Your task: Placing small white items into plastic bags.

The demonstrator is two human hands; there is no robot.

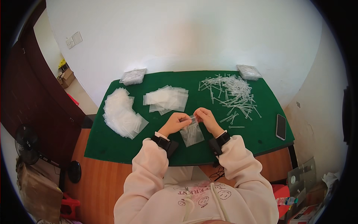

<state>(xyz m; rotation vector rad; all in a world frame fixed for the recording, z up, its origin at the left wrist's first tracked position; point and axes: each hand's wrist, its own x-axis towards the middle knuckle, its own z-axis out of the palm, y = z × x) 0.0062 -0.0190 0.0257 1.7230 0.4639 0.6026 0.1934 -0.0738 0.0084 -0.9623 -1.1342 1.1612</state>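
A clear zip bag (192, 135) hangs mouth up near the front middle of the table, with several thin clear sticks inside. My left hand (178, 123) pinches its top edge on the left. At the bag's top right corner my right hand (207, 120) has its fingertips pressed together. Right of my hands, a loose pile of clear plastic sticks with looped ends (238, 91) spreads over the cloth. A fanned stack of flat clear bags (119, 112) lies on the left, and a smaller heap of bags (167, 99) lies just beyond my left hand.
The green-covered table (156, 145) meets a white wall. Packed clear bundles sit at its back left (133, 76) and back right (249, 72) corners. A phone (280, 127) lies near the right edge. A black fan (27, 138) and boxes stand on the floor beside the table.
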